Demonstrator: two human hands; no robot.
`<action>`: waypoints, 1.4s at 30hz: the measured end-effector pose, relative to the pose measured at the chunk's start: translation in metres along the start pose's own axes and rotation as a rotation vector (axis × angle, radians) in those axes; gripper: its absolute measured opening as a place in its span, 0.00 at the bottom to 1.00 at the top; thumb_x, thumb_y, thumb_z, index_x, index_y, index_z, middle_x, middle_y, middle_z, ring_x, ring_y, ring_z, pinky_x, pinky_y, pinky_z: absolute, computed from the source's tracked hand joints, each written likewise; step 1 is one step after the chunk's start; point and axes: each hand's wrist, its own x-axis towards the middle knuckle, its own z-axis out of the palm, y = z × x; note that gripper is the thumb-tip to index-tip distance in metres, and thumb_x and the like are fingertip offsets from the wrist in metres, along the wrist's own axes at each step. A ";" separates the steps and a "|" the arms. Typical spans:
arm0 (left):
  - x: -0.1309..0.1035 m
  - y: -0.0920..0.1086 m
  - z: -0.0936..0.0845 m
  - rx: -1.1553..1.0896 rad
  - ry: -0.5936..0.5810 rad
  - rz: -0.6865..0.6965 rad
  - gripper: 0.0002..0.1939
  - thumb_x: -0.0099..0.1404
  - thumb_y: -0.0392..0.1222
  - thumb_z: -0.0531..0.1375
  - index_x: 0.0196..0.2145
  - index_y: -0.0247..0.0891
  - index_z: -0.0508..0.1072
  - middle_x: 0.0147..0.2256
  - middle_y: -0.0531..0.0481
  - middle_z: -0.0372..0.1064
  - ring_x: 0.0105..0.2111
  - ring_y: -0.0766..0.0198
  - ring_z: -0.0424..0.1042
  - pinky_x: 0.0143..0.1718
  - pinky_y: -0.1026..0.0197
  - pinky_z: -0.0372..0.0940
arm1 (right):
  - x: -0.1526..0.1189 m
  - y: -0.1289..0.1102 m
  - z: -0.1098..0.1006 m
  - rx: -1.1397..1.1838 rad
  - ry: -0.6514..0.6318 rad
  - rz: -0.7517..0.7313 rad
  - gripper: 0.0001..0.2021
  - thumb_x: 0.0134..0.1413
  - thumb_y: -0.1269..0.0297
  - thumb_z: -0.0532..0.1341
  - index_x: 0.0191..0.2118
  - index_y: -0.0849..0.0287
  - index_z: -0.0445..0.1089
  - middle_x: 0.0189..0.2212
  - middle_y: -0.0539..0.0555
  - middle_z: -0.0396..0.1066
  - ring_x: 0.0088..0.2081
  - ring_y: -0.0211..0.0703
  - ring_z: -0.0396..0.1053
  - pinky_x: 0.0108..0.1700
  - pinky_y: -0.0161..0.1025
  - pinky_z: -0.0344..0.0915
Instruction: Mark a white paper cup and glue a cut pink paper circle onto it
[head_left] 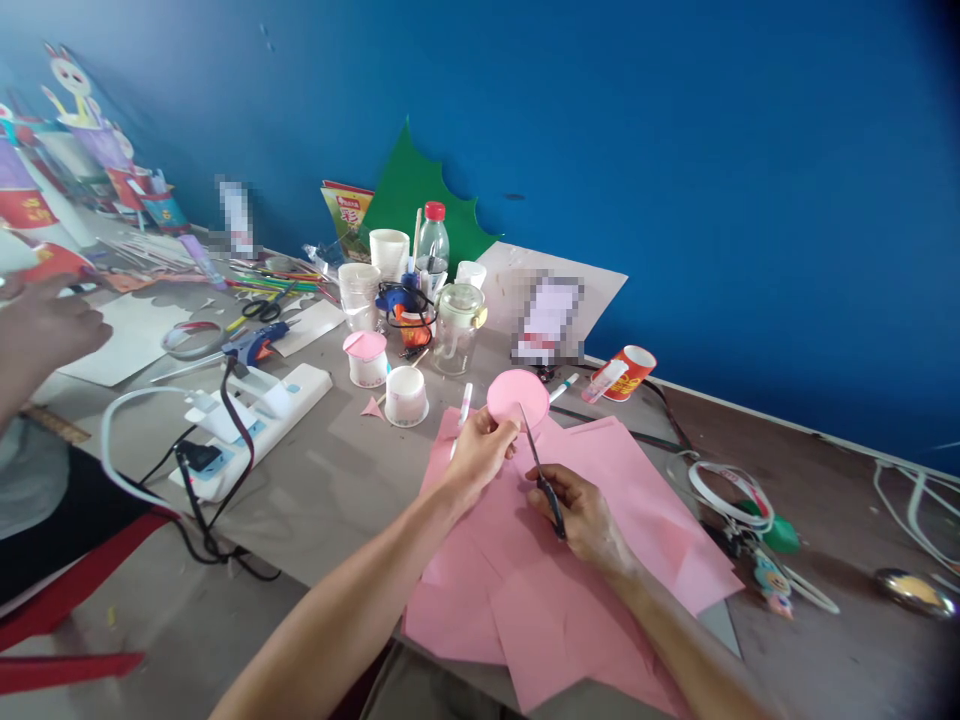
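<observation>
My left hand (484,450) pinches the lower edge of a round pink paper disc (519,394), held above the pink sheets. In my right hand (583,515) are dark-handled scissors (550,495), their blades pointing up and left against the disc's lower middle. Beneath both hands, several overlapping pink paper sheets (600,620) cover the front of the table. A white marker (466,404) lies just left of the disc, and another marker (564,388) is to its right.
Paper cups (406,396), a glass jar (459,330) and a bottle (433,240) stand behind and left. A power strip (255,430) with cables and a glue gun (255,343) are further left, near another person's hand (56,325). An orange cup (631,373) lies tilted at right.
</observation>
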 end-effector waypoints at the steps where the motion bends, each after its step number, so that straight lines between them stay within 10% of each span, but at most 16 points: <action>1: -0.001 0.001 0.000 -0.005 0.002 -0.002 0.04 0.55 0.38 0.58 0.25 0.36 0.70 0.16 0.57 0.60 0.18 0.72 0.60 0.22 0.68 0.55 | 0.000 0.000 0.000 -0.002 0.004 -0.005 0.22 0.42 0.44 0.66 0.34 0.59 0.70 0.18 0.44 0.57 0.20 0.34 0.52 0.21 0.33 0.52; 18: 0.001 0.006 -0.002 -0.152 0.095 0.040 0.06 0.54 0.41 0.59 0.25 0.36 0.67 0.16 0.57 0.57 0.19 0.71 0.59 0.23 0.68 0.54 | -0.002 -0.006 -0.012 0.027 -0.031 -0.016 0.21 0.41 0.49 0.68 0.37 0.59 0.70 0.20 0.46 0.61 0.21 0.35 0.58 0.22 0.33 0.56; 27: 0.001 0.001 -0.001 -0.141 0.073 0.015 0.09 0.55 0.45 0.61 0.25 0.37 0.67 0.15 0.59 0.56 0.18 0.72 0.57 0.23 0.68 0.53 | 0.016 0.014 -0.027 -0.643 0.375 -0.132 0.22 0.52 0.56 0.61 0.51 0.59 0.64 0.29 0.53 0.73 0.31 0.48 0.71 0.35 0.41 0.64; 42: -0.003 0.003 -0.001 -0.013 -0.063 0.041 0.15 0.54 0.49 0.61 0.21 0.37 0.64 0.16 0.57 0.59 0.19 0.71 0.59 0.25 0.66 0.53 | 0.011 -0.004 -0.034 -1.111 0.101 0.020 0.30 0.53 0.67 0.58 0.63 0.60 0.57 0.55 0.63 0.63 0.42 0.52 0.73 0.37 0.40 0.62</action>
